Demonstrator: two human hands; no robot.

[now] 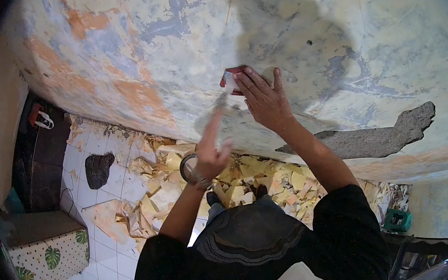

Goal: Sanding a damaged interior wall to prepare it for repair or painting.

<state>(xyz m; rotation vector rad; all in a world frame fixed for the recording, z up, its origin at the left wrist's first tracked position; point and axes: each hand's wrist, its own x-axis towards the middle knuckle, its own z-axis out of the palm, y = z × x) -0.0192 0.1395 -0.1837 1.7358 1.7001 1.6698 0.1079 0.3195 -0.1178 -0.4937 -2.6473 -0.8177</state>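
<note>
My right hand [264, 96] lies with spread fingers on the wall [198, 56], holding a folded red-and-white sheet [230, 80] flat against the plaster. Most of the sheet's right part is hidden under the fingers. My left hand [213, 149] is blurred by motion. It points up toward the sheet's lower left corner, and whether something thin is between its fingers cannot be made out. A band circles the left wrist, with a dark ring [184, 170] beside it. The wall shows cream, grey and orange patches where its paint is stripped.
Torn yellow paint flakes [291, 182] litter the tiled floor [99, 212] around my feet. Bare grey mortar [373, 139] shows at lower right. A dark flat piece [100, 170] lies on the left. A leaf-patterned box [50, 255] and a green object [397, 220] flank me.
</note>
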